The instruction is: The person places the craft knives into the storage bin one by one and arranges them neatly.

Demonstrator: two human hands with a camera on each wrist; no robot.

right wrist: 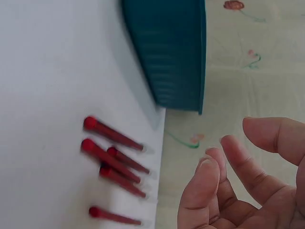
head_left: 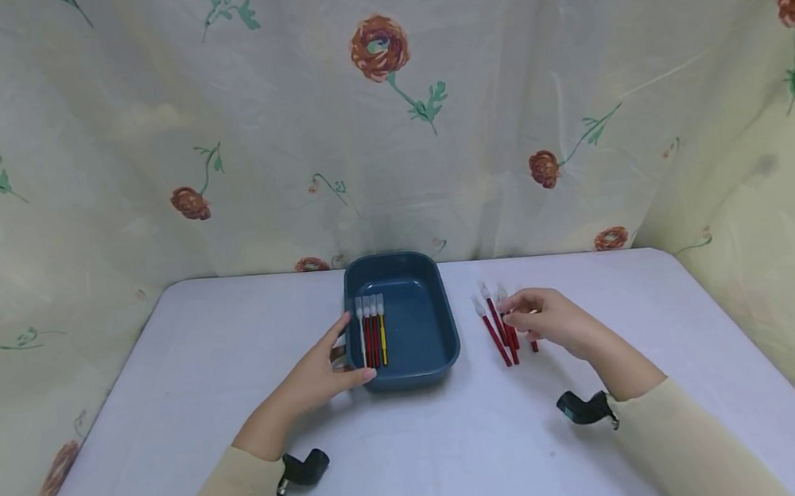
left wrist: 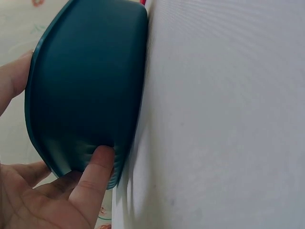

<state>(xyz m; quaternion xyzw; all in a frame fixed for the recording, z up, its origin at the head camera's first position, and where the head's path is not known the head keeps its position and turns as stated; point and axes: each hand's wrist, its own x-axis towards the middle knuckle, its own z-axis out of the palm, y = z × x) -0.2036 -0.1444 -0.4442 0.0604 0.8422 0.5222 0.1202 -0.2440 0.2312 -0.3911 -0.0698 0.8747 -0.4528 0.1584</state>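
A dark blue rectangular tray (head_left: 417,378) stands on the table. My left hand (head_left: 319,375) holds it at the near left, thumb at the front rim and fingers along the left side; the left wrist view shows fingertips against its outer wall (left wrist: 86,71). Inside, along the left wall, lie several slim pen-like sticks (head_left: 373,338) with clear caps, in red, yellow and a pale colour. Right of the tray, red sticks (head_left: 496,338) of the same shape lie loosely together. Over them hovers my right hand (head_left: 548,320), thumb and fingers parted with nothing between them (right wrist: 248,186).
A white cloth covers the table (head_left: 418,461), whose back edge meets a flowered curtain (head_left: 271,132). Similar curtain hangs on both sides. Black wrist mounts (head_left: 585,407) sit at the cuffs of both sleeves.
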